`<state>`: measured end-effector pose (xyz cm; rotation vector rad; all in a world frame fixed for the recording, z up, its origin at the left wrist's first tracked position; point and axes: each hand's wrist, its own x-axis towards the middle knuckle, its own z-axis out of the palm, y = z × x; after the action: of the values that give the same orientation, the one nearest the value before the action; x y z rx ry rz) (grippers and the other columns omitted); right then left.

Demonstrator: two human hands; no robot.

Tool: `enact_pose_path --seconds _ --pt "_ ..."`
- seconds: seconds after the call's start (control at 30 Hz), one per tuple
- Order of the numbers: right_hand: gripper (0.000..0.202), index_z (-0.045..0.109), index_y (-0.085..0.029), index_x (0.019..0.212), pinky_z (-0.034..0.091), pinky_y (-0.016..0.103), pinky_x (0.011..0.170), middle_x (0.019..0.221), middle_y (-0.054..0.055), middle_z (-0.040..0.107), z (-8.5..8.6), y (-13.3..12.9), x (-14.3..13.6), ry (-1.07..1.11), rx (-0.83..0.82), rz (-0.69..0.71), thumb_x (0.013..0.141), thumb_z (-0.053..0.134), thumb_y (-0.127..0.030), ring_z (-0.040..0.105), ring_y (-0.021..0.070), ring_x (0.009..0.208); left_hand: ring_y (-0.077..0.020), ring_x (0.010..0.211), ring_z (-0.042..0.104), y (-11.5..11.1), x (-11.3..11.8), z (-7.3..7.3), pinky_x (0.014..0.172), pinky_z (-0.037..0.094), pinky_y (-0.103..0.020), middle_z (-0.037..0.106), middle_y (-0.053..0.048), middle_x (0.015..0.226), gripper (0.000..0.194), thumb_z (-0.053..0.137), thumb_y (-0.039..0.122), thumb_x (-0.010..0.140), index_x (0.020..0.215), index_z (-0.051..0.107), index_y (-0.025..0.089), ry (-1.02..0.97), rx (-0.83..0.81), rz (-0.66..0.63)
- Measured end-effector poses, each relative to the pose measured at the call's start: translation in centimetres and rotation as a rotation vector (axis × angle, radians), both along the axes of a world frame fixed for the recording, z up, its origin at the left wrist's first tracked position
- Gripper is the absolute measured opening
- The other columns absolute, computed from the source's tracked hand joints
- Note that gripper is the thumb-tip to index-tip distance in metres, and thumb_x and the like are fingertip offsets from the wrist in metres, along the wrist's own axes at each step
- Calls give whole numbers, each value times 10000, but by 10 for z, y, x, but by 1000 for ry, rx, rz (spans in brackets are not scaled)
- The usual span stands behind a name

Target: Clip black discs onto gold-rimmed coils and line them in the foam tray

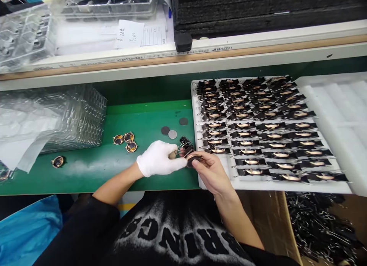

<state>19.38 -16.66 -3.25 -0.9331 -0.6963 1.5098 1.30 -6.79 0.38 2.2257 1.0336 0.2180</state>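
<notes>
My left hand [159, 159], in a white glove, is closed on a black binder clip [187, 150] at the middle of the green table. Bare, my right hand [210, 168] pinches a dark round piece [195, 161] against the clip. Another black clip [184, 141] lies just beyond my fingers. Three round gold-rimmed pieces [129, 137] are grouped to the left, and one more [58, 161] lies farther left. Behind my hands are grey and dark discs [172, 134]. The join between clip and round piece is partly hidden by my fingers.
At right, a white foam tray [229, 159] holds rows of clipped pieces, beside another white tray [338, 105]. Stacked clear plastic trays [77, 120] stand at left. A shelf edge [160, 63] crosses behind. A box of loose clips [318, 220] is at lower right.
</notes>
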Motion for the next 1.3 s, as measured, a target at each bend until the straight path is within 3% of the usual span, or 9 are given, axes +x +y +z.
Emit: enact_pose_path --seconds 0.17,0.3,0.4,0.67,0.87,0.97,1.07,1.2,1.3 --pt "145 823 -280 944 571 312 817 907 37 777 0 -3 5 -16 -22 39 838 831 -378 698 178 839 -79 477 247 -6 4 -2 503 204 -275 300 68 470 522 625 515 798 548 292 200 -49 17 -50" --pt "140 822 -285 938 561 322 879 1068 44 763 5 -3 16 -88 -43 -50 824 843 -364 680 193 973 -75 479 240 -5 1 3 500 200 -270 299 67 468 508 607 488 799 539 280 198 -32 34 -83" --pt "151 816 -271 938 568 312 782 995 43 750 8 0 27 -148 -55 -97 847 817 -391 664 179 866 -74 490 236 -5 -3 8 488 226 -252 280 68 468 495 586 445 822 527 279 193 -27 -71 -106" --pt "191 807 -233 944 544 296 663 823 32 732 7 5 38 -337 -50 107 840 816 -393 629 153 688 -72 483 260 -10 -7 10 482 242 -248 318 71 465 502 551 468 880 539 303 196 32 -288 -207" --pt "208 816 -229 900 564 317 713 867 46 767 10 5 35 -366 -71 111 780 853 -395 675 190 782 -76 499 238 -13 -8 4 499 227 -253 294 75 473 520 545 491 903 543 319 191 21 -277 -224" --pt "218 819 -234 915 575 332 716 868 46 770 6 3 36 -355 -94 115 771 859 -392 677 197 782 -77 488 290 -4 -9 8 511 259 -251 373 65 478 519 547 511 916 541 390 187 29 -289 -291" --pt "227 811 -246 955 578 310 732 917 43 768 0 0 38 -307 -102 44 777 864 -378 678 183 815 -102 551 480 12 -5 8 603 362 -251 564 21 588 505 389 477 1016 637 562 192 21 -253 -391" --pt "282 732 -276 973 584 286 716 935 10 744 0 -4 33 -59 -197 -218 760 883 -385 690 161 815 -186 645 615 25 16 -15 594 336 -293 632 -44 675 560 331 577 1030 751 634 198 238 155 -21" --pt "402 660 -281 1003 604 387 853 953 2 740 6 -5 25 51 -235 -226 704 921 -348 729 206 901 -204 637 638 28 33 -40 557 287 -302 660 -61 705 520 379 547 1019 739 648 201 355 209 84"
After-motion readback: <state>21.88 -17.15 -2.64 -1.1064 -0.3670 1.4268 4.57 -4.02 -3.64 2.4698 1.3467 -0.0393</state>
